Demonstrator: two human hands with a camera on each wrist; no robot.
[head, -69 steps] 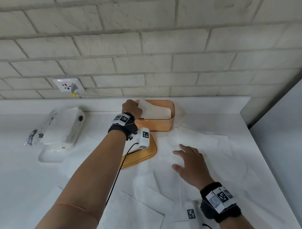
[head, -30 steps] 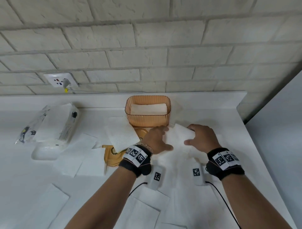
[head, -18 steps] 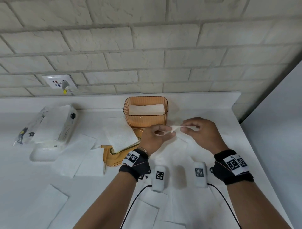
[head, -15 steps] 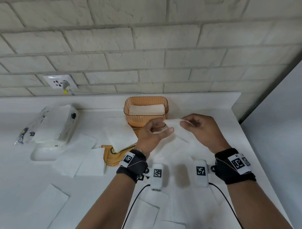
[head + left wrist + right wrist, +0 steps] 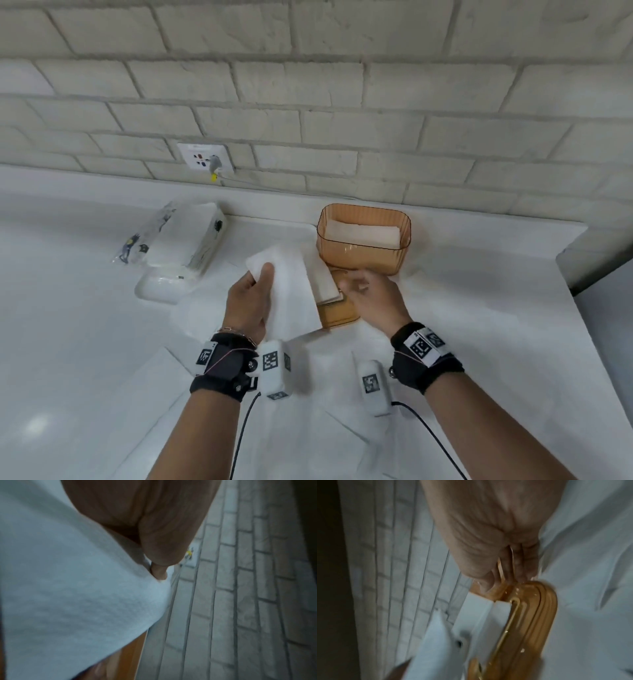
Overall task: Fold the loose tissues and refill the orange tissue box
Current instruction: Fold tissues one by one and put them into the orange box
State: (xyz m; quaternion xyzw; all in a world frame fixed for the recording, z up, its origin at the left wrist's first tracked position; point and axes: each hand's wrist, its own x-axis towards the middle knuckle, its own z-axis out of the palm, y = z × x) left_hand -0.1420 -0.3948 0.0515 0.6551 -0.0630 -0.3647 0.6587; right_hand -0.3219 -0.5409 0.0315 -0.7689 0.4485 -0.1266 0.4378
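The orange tissue box (image 5: 363, 262) stands open at the back of the counter with folded tissues (image 5: 363, 233) inside. My left hand (image 5: 250, 301) holds a white tissue (image 5: 291, 298) up in front of the box, with the thumb pressed on its top corner; in the left wrist view the tissue (image 5: 77, 588) fills the frame under my left hand (image 5: 154, 520). My right hand (image 5: 373, 298) is at the orange lid (image 5: 337, 317), which lies on the counter with a folded tissue (image 5: 320, 284) on it. In the blurred right wrist view my right hand (image 5: 488, 534) curls thumb and fingers round the end of the lid (image 5: 530, 615).
A plastic-wrapped tissue pack (image 5: 185, 240) and a white dish (image 5: 161, 291) lie at the left. Loose tissues (image 5: 164, 394) cover the near counter. A wall socket (image 5: 205, 159) sits in the brick wall. The counter ends at the right edge (image 5: 582, 308).
Half a second ago both hands held the tissue in front of the box. Now the right hand has let go and dropped to the lid, and the left has carried the tissue leftward.
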